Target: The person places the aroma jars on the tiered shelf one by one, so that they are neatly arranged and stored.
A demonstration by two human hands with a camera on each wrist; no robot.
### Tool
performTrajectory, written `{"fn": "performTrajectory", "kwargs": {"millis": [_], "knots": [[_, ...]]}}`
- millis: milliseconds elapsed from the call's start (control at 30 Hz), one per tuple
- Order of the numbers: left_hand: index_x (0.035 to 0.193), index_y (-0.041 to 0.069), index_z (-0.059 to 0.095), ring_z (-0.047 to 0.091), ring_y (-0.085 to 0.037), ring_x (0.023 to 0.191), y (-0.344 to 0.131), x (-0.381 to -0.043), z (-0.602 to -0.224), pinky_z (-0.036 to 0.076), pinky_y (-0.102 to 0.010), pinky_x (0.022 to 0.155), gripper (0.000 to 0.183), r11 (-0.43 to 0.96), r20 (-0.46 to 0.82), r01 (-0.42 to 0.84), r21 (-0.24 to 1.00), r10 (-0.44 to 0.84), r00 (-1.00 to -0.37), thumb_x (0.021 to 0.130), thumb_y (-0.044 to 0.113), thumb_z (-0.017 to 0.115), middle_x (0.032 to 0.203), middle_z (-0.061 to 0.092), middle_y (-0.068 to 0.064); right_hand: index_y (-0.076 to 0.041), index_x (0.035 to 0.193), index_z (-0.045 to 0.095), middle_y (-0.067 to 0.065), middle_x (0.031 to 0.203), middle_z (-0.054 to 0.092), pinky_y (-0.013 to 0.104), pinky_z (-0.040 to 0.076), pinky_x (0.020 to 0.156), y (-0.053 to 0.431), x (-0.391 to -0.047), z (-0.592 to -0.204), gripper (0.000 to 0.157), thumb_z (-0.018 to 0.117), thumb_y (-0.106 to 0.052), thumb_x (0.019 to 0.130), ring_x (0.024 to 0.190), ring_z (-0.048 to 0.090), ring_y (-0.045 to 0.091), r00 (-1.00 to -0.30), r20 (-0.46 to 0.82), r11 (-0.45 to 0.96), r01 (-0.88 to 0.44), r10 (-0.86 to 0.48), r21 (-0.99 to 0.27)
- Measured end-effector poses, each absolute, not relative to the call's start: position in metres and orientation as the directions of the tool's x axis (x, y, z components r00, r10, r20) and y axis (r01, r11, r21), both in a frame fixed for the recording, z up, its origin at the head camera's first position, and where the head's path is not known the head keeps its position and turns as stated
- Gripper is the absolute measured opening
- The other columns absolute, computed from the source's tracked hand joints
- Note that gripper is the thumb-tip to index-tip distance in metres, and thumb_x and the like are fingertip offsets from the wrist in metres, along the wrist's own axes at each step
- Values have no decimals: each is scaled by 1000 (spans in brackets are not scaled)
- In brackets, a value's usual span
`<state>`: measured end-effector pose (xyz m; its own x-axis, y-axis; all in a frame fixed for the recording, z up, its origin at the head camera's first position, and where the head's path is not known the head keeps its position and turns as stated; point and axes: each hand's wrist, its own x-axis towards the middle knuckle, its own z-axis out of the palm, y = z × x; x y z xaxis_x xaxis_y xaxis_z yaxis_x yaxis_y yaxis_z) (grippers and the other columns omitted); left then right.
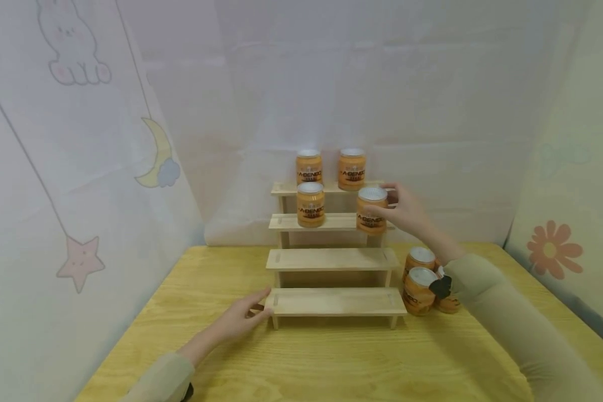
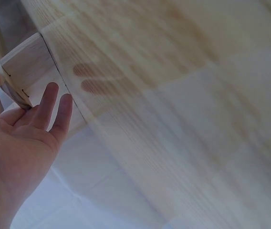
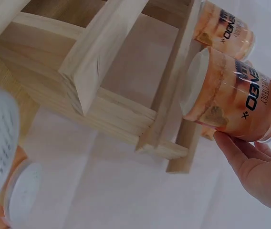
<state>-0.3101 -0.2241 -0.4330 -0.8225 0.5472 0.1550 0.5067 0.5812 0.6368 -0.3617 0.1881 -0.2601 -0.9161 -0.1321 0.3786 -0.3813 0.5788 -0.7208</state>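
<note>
My right hand (image 1: 407, 212) holds an orange can (image 1: 372, 219) with a silver lid, thumb on one side and fingers on the other. This can (image 3: 238, 95) is upright at the right end of the second-highest tier (image 1: 339, 221); whether its base touches the wood I cannot tell. To its left, another orange can (image 1: 310, 205) stands on that tier. Two more cans, one at left (image 1: 309, 166) and one at right (image 1: 352, 169), stand on the top tier. Low at the left, my left hand (image 1: 238, 318) pinches the end of the wooden stand's bottom tier (image 1: 336, 302).
Several orange cans (image 1: 419, 291) are grouped on the yellow wood-grain table (image 1: 331, 363), right of the stand and beneath my right forearm. The third tier down (image 1: 331, 258) shows bare wood. White cloth (image 1: 432, 111) hangs behind and at the sides.
</note>
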Motion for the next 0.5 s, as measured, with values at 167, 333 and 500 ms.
{"fn": "performTrajectory", "kwargs": {"millis": [167, 333, 500], "knots": [[148, 7, 29, 56, -32, 115, -225, -309, -433, 52, -43, 90, 64, 574, 159, 510, 641, 550, -820, 97, 40, 49, 149, 34, -17, -5, 137, 37, 21, 129, 53, 46, 50, 89, 180, -374, -264, 77, 71, -45, 81, 114, 55, 32, -912, 387, 543, -396, -138, -740], [148, 6, 29, 56, -33, 115, -224, -308, -433, 52, -43, 89, 64, 574, 163, 512, 639, 549, -820, 97, 40, 49, 148, 34, -19, -7, 138, 40, 18, 129, 53, 46, 50, 91, 179, -381, -265, 72, 70, -42, 83, 113, 54, 34, -902, 402, 533, -419, -154, -735], [148, 7, 29, 56, -32, 115, -223, -307, -433, 52, -42, 90, 65, 584, 168, 512, 630, 541, -824, 97, 40, 49, 149, 34, -17, -9, 139, 40, 18, 125, 51, 48, 46, 97, 175, -387, -272, 67, 68, -39, 86, 116, 52, 35, -884, 441, 515, -454, -156, -727]]}}
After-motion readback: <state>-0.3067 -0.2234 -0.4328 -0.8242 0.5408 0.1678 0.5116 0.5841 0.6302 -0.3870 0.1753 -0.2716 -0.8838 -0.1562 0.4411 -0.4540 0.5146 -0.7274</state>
